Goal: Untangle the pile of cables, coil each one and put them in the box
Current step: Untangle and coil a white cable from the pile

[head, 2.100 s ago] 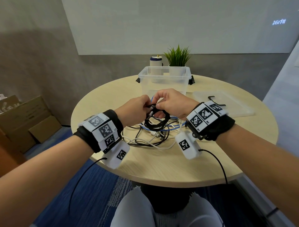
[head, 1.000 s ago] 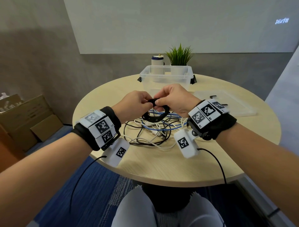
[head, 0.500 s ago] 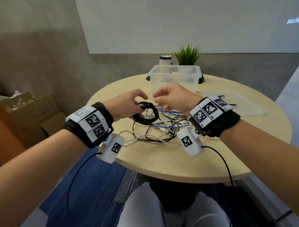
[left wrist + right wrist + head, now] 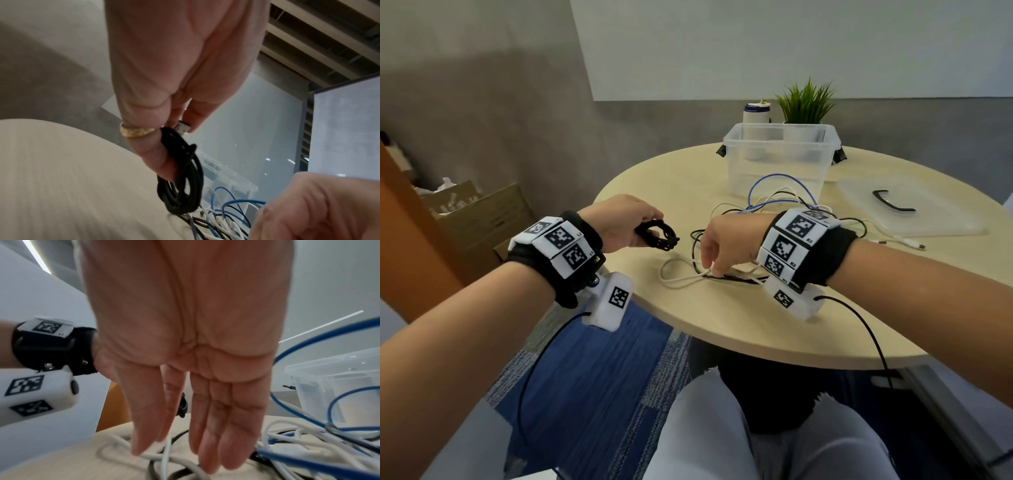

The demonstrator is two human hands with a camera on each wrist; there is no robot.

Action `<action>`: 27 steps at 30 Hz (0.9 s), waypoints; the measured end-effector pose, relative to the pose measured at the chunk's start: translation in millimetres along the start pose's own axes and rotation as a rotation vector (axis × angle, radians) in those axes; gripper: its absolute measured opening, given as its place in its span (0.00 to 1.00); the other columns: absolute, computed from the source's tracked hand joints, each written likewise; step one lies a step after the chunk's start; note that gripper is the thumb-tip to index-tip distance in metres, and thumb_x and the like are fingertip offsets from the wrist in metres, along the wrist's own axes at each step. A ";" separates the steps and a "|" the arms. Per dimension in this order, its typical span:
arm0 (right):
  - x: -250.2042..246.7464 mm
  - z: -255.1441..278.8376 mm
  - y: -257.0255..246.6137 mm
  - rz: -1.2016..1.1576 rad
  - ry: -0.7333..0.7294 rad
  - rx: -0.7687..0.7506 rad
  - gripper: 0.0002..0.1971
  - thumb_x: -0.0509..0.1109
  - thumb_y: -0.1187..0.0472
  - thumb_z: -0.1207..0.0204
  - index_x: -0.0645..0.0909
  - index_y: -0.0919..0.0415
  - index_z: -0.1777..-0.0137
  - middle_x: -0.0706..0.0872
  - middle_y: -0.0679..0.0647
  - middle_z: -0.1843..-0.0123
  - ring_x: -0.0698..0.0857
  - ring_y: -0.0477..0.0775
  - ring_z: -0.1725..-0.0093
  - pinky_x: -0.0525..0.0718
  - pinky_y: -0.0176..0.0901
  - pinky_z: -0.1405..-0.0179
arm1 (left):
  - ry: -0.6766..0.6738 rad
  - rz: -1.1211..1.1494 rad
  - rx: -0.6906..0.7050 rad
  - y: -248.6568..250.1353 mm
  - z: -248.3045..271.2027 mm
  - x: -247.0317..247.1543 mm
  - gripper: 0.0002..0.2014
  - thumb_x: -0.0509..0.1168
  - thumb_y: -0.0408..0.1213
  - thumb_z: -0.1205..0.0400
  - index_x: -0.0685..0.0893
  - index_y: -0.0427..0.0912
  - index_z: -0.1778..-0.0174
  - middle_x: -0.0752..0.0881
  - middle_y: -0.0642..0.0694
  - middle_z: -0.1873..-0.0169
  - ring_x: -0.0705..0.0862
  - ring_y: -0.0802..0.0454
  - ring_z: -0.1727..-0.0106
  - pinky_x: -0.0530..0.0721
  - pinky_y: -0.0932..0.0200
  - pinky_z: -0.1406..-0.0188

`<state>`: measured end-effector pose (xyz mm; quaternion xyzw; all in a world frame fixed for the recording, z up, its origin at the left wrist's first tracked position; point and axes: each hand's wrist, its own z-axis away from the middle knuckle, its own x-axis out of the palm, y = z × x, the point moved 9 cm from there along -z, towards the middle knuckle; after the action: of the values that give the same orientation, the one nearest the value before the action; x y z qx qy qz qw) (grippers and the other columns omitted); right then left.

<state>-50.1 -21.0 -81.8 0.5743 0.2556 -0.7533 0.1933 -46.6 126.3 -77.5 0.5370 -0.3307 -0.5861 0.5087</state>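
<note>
On the left, our left hand [image 4: 619,222] holds the coiled black cable [image 4: 657,236] just above the desk [image 4: 688,178], its fingers [image 4: 156,155] curled round the loops with a metal plug end pinched against the thumb; so we judge the first cable coiled and ready for stowing, though it is well apart from the box; moving rightward, our right hand [image 4: 729,243] reaches down into the remaining pile of cables [image 4: 774,212], its fingers [image 4: 205,426] straight and released, the tips touching or just above a white cable [image 4: 681,274] lying in a loop at the near edge of the tangle; whether they have caught it we cannot tell; black, white and blue strands still cross each other there; further right and back stands the clear box [image 4: 777,154], open, its lid [image 4: 914,212] flat on the desk beside it; we think the next move calls for carrying the coil across to the box without letting the loops spring loose, then drawing one strand free of the pile.
</note>
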 end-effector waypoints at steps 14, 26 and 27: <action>-41.5 -14.7 24.0 0.128 0.155 0.099 0.09 0.66 0.70 0.28 0.84 0.58 0.54 0.83 0.48 0.62 0.79 0.49 0.64 0.72 0.35 0.72 | -0.028 -0.405 -0.026 -15.4 -8.5 -8.6 0.17 0.58 0.27 0.17 0.79 0.33 0.33 0.77 0.34 0.31 0.75 0.37 0.29 0.75 0.46 0.32; -89.8 14.6 58.4 -0.419 0.438 0.078 0.14 0.77 0.68 0.31 0.73 0.56 0.56 0.89 0.60 0.58 0.87 0.56 0.64 0.89 0.53 0.56 | -0.063 0.021 0.272 44.4 -8.3 32.0 0.14 0.57 0.50 0.15 0.80 0.43 0.49 0.83 0.44 0.51 0.82 0.53 0.58 0.78 0.64 0.63; -88.2 16.1 58.2 -0.426 0.434 0.066 0.14 0.77 0.69 0.30 0.73 0.56 0.57 0.89 0.60 0.59 0.86 0.55 0.66 0.89 0.53 0.57 | -0.087 0.084 0.301 53.2 -5.0 37.6 0.12 0.59 0.47 0.15 0.79 0.41 0.51 0.84 0.44 0.56 0.82 0.56 0.65 0.78 0.67 0.69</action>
<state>-5.0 -77.2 -2.9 0.6613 0.3808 -0.6446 -0.0469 -25.4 77.3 -39.8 0.5669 -0.4588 -0.5309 0.4316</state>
